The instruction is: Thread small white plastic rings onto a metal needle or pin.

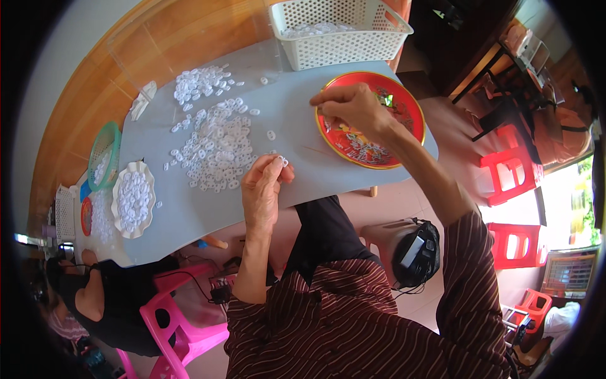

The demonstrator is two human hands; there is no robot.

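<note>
My left hand (262, 189) is closed, pinching a small white plastic piece (283, 160) between thumb and fingertips at the table's near edge. My right hand (356, 108) reaches over a round red tray (327, 134) with a gold rim. Its fingers are pressed together above the tray's left rim, and whatever they may hold is too small to make out. Many small metal-looking pieces (365, 150) lie in the tray. Left of centre spreads a loose pile of white oval pieces (218, 145) with holes, with a smaller pile (199, 84) behind it.
A white perforated basket (347, 50) stands at the table's back right. On the left are a scalloped dish (150, 218) of white pieces and a green basket (95, 170). A person in black (120, 309) sits at lower left by a pink chair (189, 338). Red stools (514, 243) stand right.
</note>
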